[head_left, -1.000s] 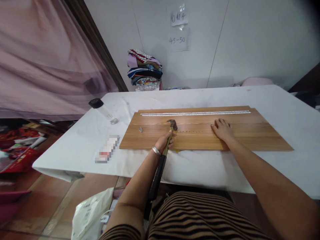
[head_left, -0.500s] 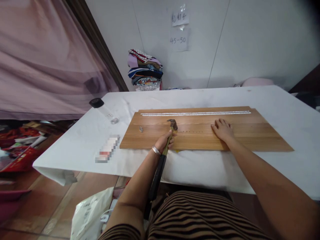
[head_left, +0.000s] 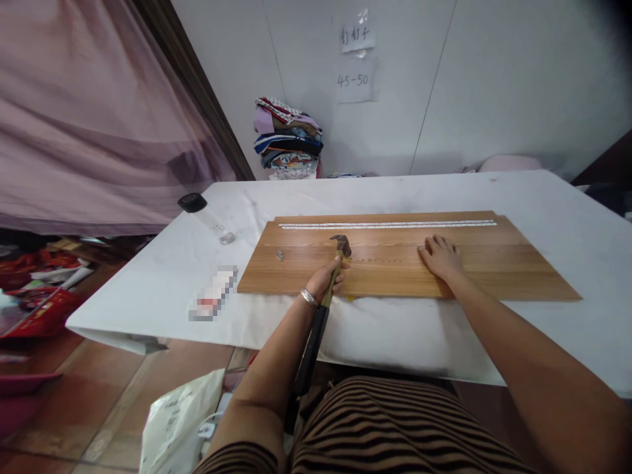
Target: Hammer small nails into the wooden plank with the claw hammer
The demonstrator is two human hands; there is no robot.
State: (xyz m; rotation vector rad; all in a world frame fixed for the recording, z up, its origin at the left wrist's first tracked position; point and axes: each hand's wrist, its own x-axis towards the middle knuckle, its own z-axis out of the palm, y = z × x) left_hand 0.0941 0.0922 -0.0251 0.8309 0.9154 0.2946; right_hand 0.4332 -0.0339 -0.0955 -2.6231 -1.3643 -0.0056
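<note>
My left hand (head_left: 326,278) is wrapped round the upper handle of a claw hammer (head_left: 340,245), just below its rusty head; the long black grip runs back under my forearm. The head is over a wooden board (head_left: 484,263) lying flat on the table. To the right of the hammer, a row of small dark nails or holes (head_left: 380,261) crosses the board, too small to tell which. My right hand (head_left: 442,258) rests on the board with its fingers slightly bent and holds nothing. Several loose nails (head_left: 279,255) seem to lie at the board's left.
Two white strips (head_left: 390,224) run along the board's far side. On the white-covered table (head_left: 162,276) are a clear bottle with a black lid (head_left: 193,203) and a blurred-out rectangular item (head_left: 213,293). Folded clothes (head_left: 288,139) are stacked against the wall. A white bag (head_left: 180,418) stands below, left.
Both hands and the hammer keep their places on the board. The whole view has shifted very slightly.
</note>
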